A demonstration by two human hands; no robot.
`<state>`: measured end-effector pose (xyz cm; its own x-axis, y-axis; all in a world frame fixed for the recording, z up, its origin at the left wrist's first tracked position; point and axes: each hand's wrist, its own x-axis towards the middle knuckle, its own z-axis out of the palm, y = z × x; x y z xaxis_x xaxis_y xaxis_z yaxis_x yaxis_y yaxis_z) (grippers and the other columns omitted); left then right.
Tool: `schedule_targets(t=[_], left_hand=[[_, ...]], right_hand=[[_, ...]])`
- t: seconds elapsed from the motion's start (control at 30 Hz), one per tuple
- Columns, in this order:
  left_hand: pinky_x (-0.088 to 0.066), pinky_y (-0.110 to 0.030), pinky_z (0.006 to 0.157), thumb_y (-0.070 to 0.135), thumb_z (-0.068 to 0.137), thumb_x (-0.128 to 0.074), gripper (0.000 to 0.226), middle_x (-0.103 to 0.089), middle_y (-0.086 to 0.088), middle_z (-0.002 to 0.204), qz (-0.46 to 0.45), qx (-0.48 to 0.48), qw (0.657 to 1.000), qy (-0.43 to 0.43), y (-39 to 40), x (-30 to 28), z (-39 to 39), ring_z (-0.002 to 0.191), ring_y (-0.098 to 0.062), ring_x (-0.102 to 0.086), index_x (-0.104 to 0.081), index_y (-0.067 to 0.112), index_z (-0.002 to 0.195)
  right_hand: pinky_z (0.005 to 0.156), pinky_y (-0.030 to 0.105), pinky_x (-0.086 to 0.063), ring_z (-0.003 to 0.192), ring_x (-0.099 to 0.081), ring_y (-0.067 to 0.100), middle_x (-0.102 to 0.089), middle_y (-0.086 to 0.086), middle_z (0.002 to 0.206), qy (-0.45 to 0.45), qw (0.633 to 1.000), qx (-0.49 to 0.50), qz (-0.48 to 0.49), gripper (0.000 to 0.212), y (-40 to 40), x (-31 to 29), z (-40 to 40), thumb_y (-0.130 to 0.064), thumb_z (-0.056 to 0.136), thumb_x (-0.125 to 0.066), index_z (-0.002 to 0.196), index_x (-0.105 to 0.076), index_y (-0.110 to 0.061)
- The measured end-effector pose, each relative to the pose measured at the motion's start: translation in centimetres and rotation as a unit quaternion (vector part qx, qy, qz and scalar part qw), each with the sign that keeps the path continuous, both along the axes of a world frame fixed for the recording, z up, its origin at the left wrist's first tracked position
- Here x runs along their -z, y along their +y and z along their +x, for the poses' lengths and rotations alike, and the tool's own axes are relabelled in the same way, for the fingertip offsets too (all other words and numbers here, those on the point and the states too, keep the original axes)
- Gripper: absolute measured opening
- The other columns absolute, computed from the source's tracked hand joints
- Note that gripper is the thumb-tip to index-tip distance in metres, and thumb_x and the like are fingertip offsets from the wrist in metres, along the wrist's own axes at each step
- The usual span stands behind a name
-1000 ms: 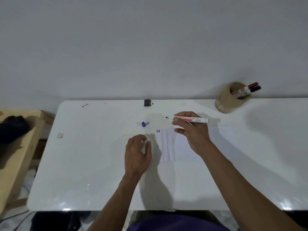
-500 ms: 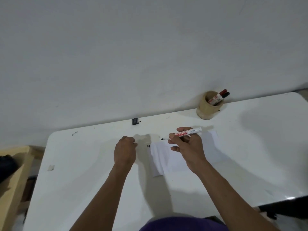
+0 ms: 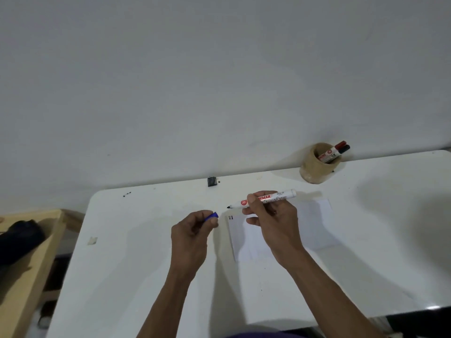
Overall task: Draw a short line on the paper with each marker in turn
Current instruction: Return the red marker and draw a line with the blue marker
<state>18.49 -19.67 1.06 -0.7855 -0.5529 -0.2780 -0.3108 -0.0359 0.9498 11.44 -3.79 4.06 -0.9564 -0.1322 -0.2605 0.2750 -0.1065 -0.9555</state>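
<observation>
My right hand [image 3: 271, 222] grips an uncapped white marker [image 3: 284, 195], held level above the table with its dark tip pointing left. My left hand [image 3: 192, 231] pinches the blue cap [image 3: 211, 216] a short way left of and below that tip. A white sheet of paper [image 3: 314, 223] lies flat under my right hand, with a few short lines [image 3: 230, 217] at its top left corner. A tan holder [image 3: 314, 167] at the back right holds two capped markers [image 3: 335, 151], one red and one dark.
The white table [image 3: 136, 264] stands against a plain grey wall. A small black object [image 3: 211, 181] sits at its back edge, a bit of tape [image 3: 92, 240] near the left edge. A wooden shelf [image 3: 29, 276] with a dark item stands to the left.
My left hand moved from beside the paper to the blue cap and picked it up. The right hand keeps the marker level. The camera view tilted and shifted.
</observation>
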Motion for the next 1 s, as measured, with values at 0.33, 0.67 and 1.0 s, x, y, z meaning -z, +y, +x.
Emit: schedule_targets(t=[0.33, 0.67, 1.0], left_hand=[[-0.044, -0.031, 0.065, 0.004, 0.085, -0.075, 0.015, -0.075, 0.002, 0.077, 0.057, -0.002, 0.995, 0.076, -0.4, -2.3, 3.2, 0.071, -0.02, -0.054, -0.076, 0.018, 0.086], [-0.044, -0.015, 0.054, 0.0, 0.083, -0.075, 0.013, -0.073, 0.009, 0.072, 0.039, 0.08, 0.992, 0.091, 0.4, -2.3, 3.4, 0.062, -0.007, -0.056, -0.075, 0.012, 0.089], [-0.046, -0.02, 0.059, 0.007, 0.084, -0.077, 0.008, -0.074, -0.005, 0.069, 0.027, 0.122, 0.99, 0.063, 1.3, -2.0, 2.1, 0.06, -0.01, -0.06, -0.078, 0.013, 0.089]], right_hand=[[0.068, 0.033, -0.063, 0.074, -0.076, 0.02, -0.08, 0.002, 0.083, 0.034, 0.999, -0.02, 0.019, 0.015, -1.5, -1.4, 3.3, -0.02, 0.095, -0.069, 0.093, -0.07, -0.005], [0.067, 0.027, -0.061, 0.071, -0.073, 0.016, -0.08, 0.0, 0.079, 0.013, 0.999, -0.018, 0.035, 0.015, -1.1, -1.3, 4.8, -0.021, 0.095, -0.07, 0.091, -0.071, -0.006], [0.069, 0.029, -0.06, 0.073, -0.074, 0.018, -0.08, 0.005, 0.082, -0.001, 0.999, -0.013, 0.03, 0.017, 0.5, -0.3, 4.6, -0.02, 0.095, -0.07, 0.091, -0.076, -0.006]])
